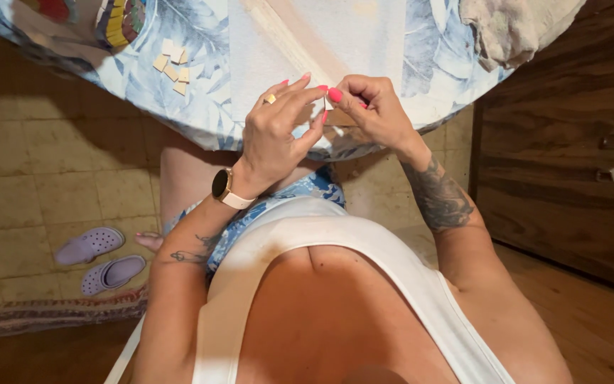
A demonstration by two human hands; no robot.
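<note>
Where hands (325, 114) meet: small tile (328, 104) (flat, square)

L hand (275, 131) & R hand (374, 110) pinch small white piece (328, 104) betw fingers, over floral tablecloth (214, 64).

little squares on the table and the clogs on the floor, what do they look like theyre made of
Small squares: flat, matte, cream-tan, crisp-edged; probably tile or wood pieces, hard to tell which. The left hand and right hand pinch a similar piece. Clogs: lilac, moulded in one piece with holes, dull sheen; likely foam or rubber.
</note>
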